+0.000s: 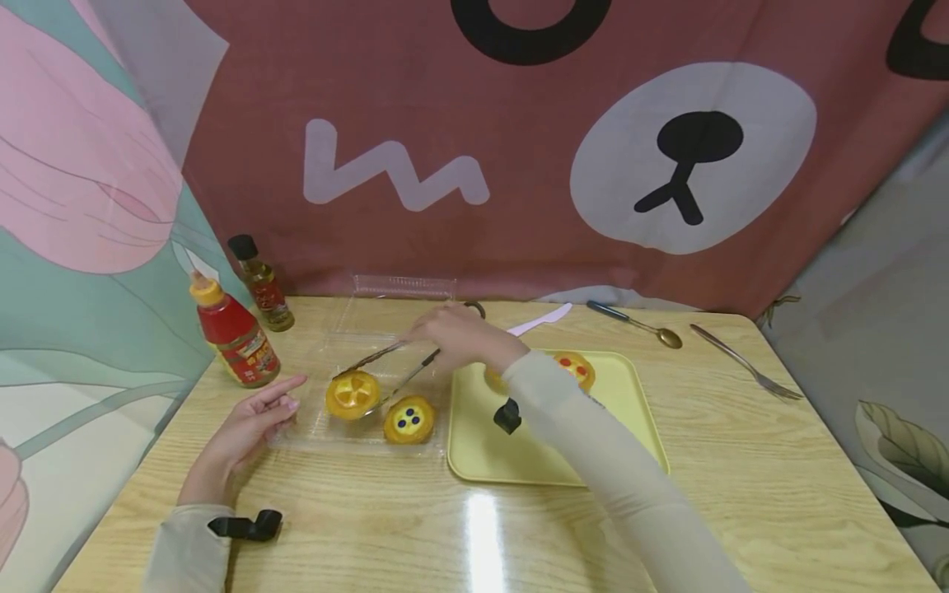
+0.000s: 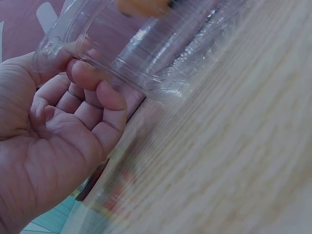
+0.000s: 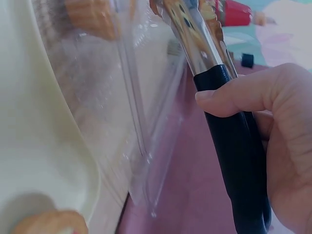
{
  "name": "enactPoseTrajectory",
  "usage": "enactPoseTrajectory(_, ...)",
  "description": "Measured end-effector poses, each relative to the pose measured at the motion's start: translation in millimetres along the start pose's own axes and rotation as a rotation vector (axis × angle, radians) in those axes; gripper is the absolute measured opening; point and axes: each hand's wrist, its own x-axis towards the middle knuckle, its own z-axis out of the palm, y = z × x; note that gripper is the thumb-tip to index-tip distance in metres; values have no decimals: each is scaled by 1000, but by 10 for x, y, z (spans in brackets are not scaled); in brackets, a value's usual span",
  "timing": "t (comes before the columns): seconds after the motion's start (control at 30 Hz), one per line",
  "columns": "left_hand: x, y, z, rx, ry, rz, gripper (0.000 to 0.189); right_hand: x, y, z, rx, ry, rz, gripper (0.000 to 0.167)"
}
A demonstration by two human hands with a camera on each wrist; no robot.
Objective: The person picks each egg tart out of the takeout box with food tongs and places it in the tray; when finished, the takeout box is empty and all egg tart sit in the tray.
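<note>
Gripping tongs [image 3: 230,141] round tart [image 1: 352,395] w/ R hand [image 1: 461,333]

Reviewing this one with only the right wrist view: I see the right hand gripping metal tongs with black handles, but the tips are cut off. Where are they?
Observer: The head view shows the tips of the tongs on either side of a round golden tart with orange-yellow pieces on top.
Operator: And the second golden tart, at my upper left, what tops it?
Observer: Three dark blue dots.
Operator: Where is the left hand?
Observer: At the left edge of the clear plastic container.
</note>
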Motion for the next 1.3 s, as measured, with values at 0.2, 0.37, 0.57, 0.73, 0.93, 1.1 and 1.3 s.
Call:
enactPoseTrajectory(0.2,4,-6,4,17,17,-18,36,-270,196,-86,0,69,33,68)
enactPoseTrajectory(0.37,10,-12,10,2,6,-8,38,-638,375,-179,49,102,90,67)
enactPoseTrajectory(0.57,9,-17,8,-24,1,1,38,-1118,604,-230,40,154,115,62)
enactPoseTrajectory(0.73,3,-23,-1,-34,-7,13,38,-1474,755,-183,19,200,88,59)
enactPoseTrajectory(0.93,11,-28,1,-32,-16,15,38,-1863,833,-19,21,182,87,59)
enactPoseTrajectory(1.1,14,-31,1,-30,-11,13,38,-2092,794,142,20,157,96,59)
enactPoseTrajectory(1.3,15,-31,-5,-24,-4,0,37,-2224,730,287,40,152,110,59)
